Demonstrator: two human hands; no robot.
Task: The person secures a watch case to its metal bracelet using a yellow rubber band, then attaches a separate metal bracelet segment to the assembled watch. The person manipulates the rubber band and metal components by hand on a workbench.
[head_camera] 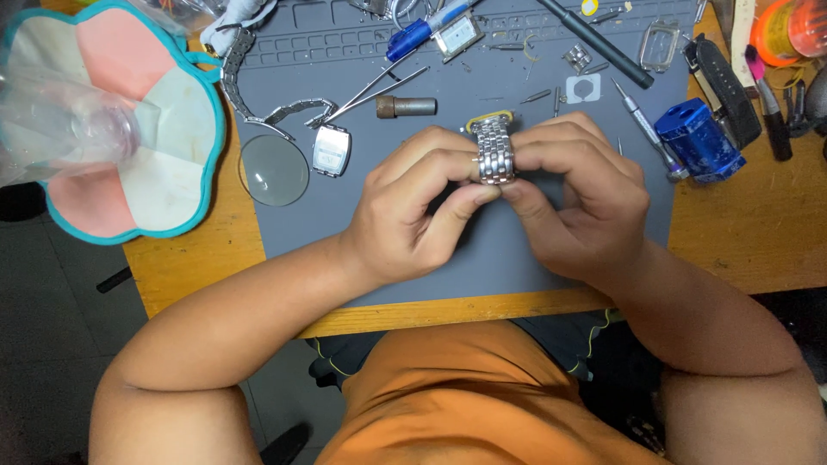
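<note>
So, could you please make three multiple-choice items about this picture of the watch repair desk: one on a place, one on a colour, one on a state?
1. Where is the round lens lying?
A. At the left edge of the grey mat
B. In the person's lap
C. On top of the blue block

2. What colour is the faceted block at the right of the mat?
A. Red
B. Blue
C. Green

3. How is the metal watch bracelet held?
A. Lying untouched on the mat
B. In the left hand alone
C. Between the fingers of both hands

Answers:
1 A: the lens rests where the mat meets the wooden table, beside a watch case.
2 B: the block is plainly blue.
3 C: the left hand and the right hand both pinch the bracelet above the mat.
</note>
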